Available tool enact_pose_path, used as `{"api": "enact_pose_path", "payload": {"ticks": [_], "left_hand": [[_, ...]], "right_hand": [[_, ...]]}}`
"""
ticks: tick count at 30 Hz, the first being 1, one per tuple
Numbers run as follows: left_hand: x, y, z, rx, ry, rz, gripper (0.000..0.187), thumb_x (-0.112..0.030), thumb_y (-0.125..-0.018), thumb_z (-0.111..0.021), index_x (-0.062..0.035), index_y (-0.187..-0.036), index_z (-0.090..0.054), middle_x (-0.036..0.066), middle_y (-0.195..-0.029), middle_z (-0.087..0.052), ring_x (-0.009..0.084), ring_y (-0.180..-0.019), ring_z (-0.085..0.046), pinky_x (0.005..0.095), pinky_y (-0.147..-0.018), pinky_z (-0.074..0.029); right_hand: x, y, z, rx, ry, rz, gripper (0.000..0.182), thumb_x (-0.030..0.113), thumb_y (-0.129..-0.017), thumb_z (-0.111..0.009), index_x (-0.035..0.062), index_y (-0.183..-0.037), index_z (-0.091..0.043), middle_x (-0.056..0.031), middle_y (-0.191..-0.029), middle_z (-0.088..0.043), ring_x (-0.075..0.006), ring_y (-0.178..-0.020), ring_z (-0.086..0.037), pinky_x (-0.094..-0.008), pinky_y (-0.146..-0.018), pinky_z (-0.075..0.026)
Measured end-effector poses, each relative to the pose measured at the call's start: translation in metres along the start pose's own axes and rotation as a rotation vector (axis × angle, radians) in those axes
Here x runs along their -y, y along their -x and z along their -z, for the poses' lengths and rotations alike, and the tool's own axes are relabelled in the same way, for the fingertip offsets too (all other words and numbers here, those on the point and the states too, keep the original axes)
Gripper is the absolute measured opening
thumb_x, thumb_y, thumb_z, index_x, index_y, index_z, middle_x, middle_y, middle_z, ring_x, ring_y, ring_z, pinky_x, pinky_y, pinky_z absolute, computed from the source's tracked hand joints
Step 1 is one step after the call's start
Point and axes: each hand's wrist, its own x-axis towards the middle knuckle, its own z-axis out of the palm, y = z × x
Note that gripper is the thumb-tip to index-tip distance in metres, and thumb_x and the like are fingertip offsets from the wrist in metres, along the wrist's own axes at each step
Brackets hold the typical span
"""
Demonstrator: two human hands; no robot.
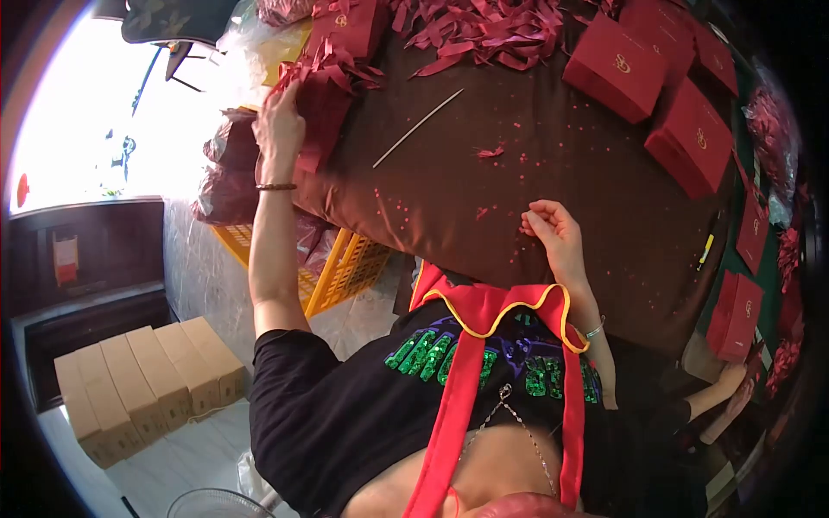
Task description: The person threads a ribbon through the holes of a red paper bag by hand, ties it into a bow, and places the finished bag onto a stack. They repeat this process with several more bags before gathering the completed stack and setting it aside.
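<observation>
My left hand [280,129] reaches out at the table's left edge, beside a red box [326,121]. Its fingers are closed at the ends of the red ribbons [326,67] that lie over this box. Over the brown cloth [432,207], close to the front edge, is my right hand [557,235], thumb and fingers pinched together. Whether something small is between those fingertips I cannot make out. Tiny red scraps [490,153] are scattered on the cloth near it. A thin pale stick [418,128] lies between the two hands.
Red ribbons [488,34] are heaped at the back. Several red boxes [617,65] stand at the right, near a yellow marker [706,250]. A yellow crate [345,268] sits below the left edge; cardboard boxes [142,380] are on the floor. Another person's hand [730,380] shows at lower right.
</observation>
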Motion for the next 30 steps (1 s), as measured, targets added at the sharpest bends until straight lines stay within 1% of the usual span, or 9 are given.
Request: {"api": "enact_pose_path", "payload": {"ticks": [4, 6, 7, 10, 11, 12, 17, 20, 30], "left_hand": [[0.012, -0.016, -0.05, 0.005, 0.079, -0.057, 0.036, -0.031, -0.085, -0.052, -0.0224, -0.12, -0.055, 0.007, -0.113, -0.058, 0.0313, -0.111, -0.051, 0.0472, -0.087, -0.042], [0.035, -0.033, -0.057, 0.253, 0.322, 0.173, 0.031, -0.037, -0.086, -0.053, -0.0205, -0.111, -0.061, 0.006, -0.111, -0.06, 0.0337, -0.111, -0.05, 0.0483, -0.087, -0.041], [0.011, -0.026, -0.027, 0.077, 0.234, 0.299, 0.027, -0.038, -0.087, -0.052, -0.0207, -0.104, -0.064, 0.004, -0.109, -0.062, 0.0373, -0.111, -0.049, 0.0491, -0.088, -0.039], [0.063, -0.039, -0.051, -0.066, 0.135, 0.343, 0.082, -0.048, -0.069, -0.072, -0.0158, -0.136, -0.038, 0.017, -0.13, -0.047, 0.0386, -0.118, -0.044, 0.0435, -0.097, -0.036], [0.085, -0.041, -0.06, 0.138, 0.659, 0.458, 0.113, -0.045, -0.06, -0.079, -0.0016, -0.142, -0.016, 0.025, -0.136, -0.036, 0.0357, -0.125, -0.038, 0.0403, -0.103, -0.03], [0.104, -0.043, -0.064, 0.335, 0.94, 0.525, 0.113, -0.04, -0.064, -0.079, 0.0065, -0.141, -0.011, 0.025, -0.136, -0.036, 0.0322, -0.127, -0.035, 0.0377, -0.103, -0.03], [0.112, -0.041, -0.056, 0.775, 1.011, 0.455, 0.082, -0.038, -0.069, -0.078, 0.0022, -0.129, -0.039, 0.012, -0.116, -0.056, 0.0204, -0.109, -0.053, 0.0338, -0.093, -0.04], [0.098, -0.038, -0.048, 0.781, 0.889, 0.547, 0.068, -0.035, -0.07, -0.078, -0.0031, -0.121, -0.047, 0.006, -0.107, -0.061, 0.0158, -0.1, -0.058, 0.0314, -0.089, -0.044], [0.086, -0.012, -0.047, 0.748, 1.315, 0.637, 0.049, -0.013, -0.075, -0.074, -0.0027, -0.118, -0.053, 0.008, -0.107, -0.063, 0.0185, -0.091, -0.063, 0.0319, -0.082, -0.052]], "right_hand": [[-0.002, 0.002, 0.001, -0.005, -0.04, 0.02, 0.019, 0.01, -0.089, -0.057, 0.0002, -0.106, -0.055, -0.0069, -0.093, -0.061, -0.0108, -0.085, -0.059, -0.0248, -0.078, -0.05], [-0.003, 0.001, 0.002, 0.003, -0.038, 0.004, 0.018, 0.009, -0.089, -0.056, -0.0003, -0.106, -0.054, -0.0073, -0.094, -0.061, -0.0114, -0.085, -0.059, -0.0252, -0.078, -0.051], [-0.002, 0.0, 0.002, -0.003, -0.041, 0.007, 0.018, 0.009, -0.089, -0.056, -0.0003, -0.106, -0.054, -0.0073, -0.094, -0.061, -0.0114, -0.085, -0.059, -0.0252, -0.078, -0.051], [-0.001, 0.0, 0.003, 0.008, -0.032, -0.014, 0.018, 0.009, -0.09, -0.055, -0.0007, -0.105, -0.054, -0.0074, -0.093, -0.061, -0.0116, -0.086, -0.059, -0.0252, -0.078, -0.051], [0.0, -0.001, 0.003, 0.015, -0.016, -0.02, 0.018, 0.009, -0.09, -0.055, -0.0008, -0.106, -0.054, -0.0074, -0.093, -0.06, -0.0117, -0.086, -0.059, -0.0252, -0.078, -0.051], [0.001, -0.002, 0.002, 0.02, -0.001, -0.025, 0.019, 0.009, -0.09, -0.055, -0.0009, -0.106, -0.054, -0.0073, -0.093, -0.06, -0.0118, -0.086, -0.059, -0.0252, -0.078, -0.051], [-0.002, -0.002, 0.0, 0.01, 0.006, -0.009, 0.019, 0.01, -0.09, -0.055, -0.001, -0.106, -0.054, -0.0073, -0.093, -0.06, -0.0117, -0.086, -0.059, -0.0256, -0.078, -0.051], [-0.002, -0.001, -0.001, 0.006, 0.025, 0.0, 0.019, 0.01, -0.09, -0.055, -0.0009, -0.106, -0.054, -0.0072, -0.093, -0.06, -0.0117, -0.086, -0.059, -0.0259, -0.078, -0.051], [-0.002, 0.001, -0.001, -0.005, 0.03, 0.013, 0.019, 0.01, -0.09, -0.055, -0.001, -0.106, -0.054, -0.0071, -0.093, -0.06, -0.0112, -0.086, -0.059, -0.0259, -0.078, -0.051]]}}
